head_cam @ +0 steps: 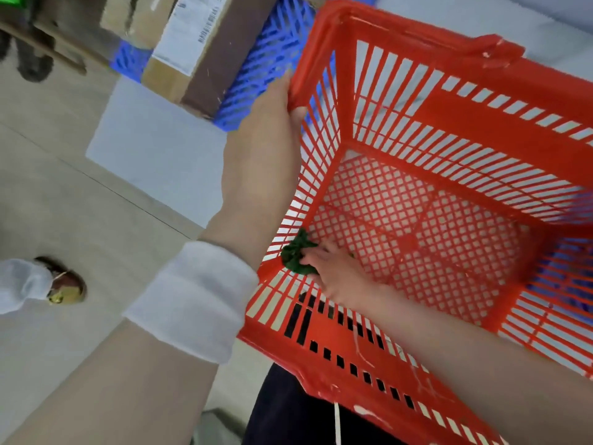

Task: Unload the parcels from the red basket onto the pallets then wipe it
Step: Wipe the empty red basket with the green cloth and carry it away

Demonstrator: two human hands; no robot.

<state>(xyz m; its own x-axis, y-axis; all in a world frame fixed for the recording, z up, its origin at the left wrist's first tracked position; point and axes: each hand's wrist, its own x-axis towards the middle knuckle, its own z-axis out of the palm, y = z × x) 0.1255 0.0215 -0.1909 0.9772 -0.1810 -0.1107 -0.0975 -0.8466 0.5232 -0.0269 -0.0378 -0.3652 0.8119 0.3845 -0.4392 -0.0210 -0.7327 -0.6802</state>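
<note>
Empty red slatted plastic basket (pixel 449 130): light, rigid. Left hand (pixel 266 130) grip clamps the corner rim; right hand (pixel 337 271) grip pinches soft crumpled green cloth (pixel 296 253) against the floor mesh.

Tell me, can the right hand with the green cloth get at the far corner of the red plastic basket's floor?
Probably yes: the red plastic basket holds no parcels, so nothing blocks the right hand and green cloth from its mesh floor.

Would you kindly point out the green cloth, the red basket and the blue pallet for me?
green cloth (pixel 296 255): head view, on the bunched middle of the cloth.
red basket (pixel 449 101): head view, on the slatted far wall.
blue pallet (pixel 272 56): head view, on the bare grid beside the cardboard parcels.
</note>
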